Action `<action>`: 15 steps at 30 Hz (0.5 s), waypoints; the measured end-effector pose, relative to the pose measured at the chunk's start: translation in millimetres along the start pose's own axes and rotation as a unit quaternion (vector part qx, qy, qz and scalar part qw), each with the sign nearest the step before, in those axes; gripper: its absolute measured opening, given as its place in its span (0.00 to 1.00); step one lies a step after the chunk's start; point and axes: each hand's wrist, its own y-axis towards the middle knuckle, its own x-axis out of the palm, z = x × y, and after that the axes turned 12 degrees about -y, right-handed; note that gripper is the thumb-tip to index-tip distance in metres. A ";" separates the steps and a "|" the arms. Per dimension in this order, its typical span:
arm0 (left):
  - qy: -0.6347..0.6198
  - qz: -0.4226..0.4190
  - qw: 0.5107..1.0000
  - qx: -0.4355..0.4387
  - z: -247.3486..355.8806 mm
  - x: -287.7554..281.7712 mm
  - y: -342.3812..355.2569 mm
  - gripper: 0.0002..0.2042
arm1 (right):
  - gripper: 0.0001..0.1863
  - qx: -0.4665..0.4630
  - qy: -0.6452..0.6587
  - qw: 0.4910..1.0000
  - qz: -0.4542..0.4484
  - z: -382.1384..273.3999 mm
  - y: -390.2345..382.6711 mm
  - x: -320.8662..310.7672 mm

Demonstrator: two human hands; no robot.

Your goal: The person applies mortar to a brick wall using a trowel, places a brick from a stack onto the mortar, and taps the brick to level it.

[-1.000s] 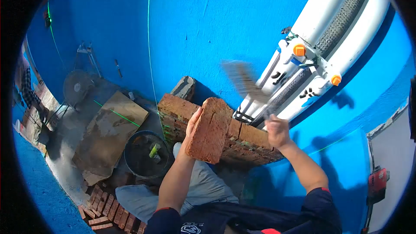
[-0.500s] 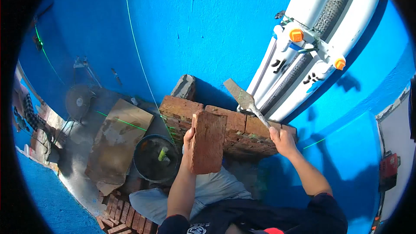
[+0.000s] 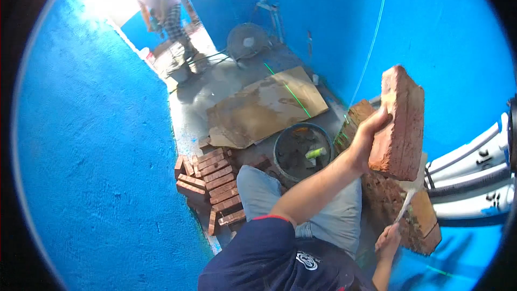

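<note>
Brick point(image 3: 401, 124) and trowel point(image 3: 416, 184) are held, one in each hand. The brick is gripped by the left hand point(image 3: 369, 137) along its left side and is held up on end, tilted; some of the fingers are hidden behind it, and most of its length is seen to the right of those that show. The trowel's handle is enclosed by the curled fingers of the right hand point(image 3: 388, 240), and its blade is partly covered by the brick; whether the blade is touching the low brick wall point(image 3: 385, 196) beneath cannot be told. To the left of the wall, a bucket point(image 3: 276, 151) is set on the floor, with a stack of bricks point(image 3: 219, 177) near it. Beyond the bucket, a brown board point(image 3: 253, 112) is crossed by a green line of light.
</note>
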 end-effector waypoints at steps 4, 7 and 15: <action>-0.026 0.100 0.994 -0.033 -3.5 -42.7 -17.2 0.27 | 0.28 0.051 -0.026 0.997 0.060 16.7 -11.5 3.8; -0.015 0.147 0.987 -0.062 -15.5 -79.7 5.5 0.29 | 0.24 0.079 -0.041 0.994 0.057 22.0 -8.7 -8.4; 0.396 0.214 0.892 -0.042 44.0 -114.1 66.8 0.35 | 0.27 0.087 -0.076 0.993 0.011 23.3 -11.6 -5.5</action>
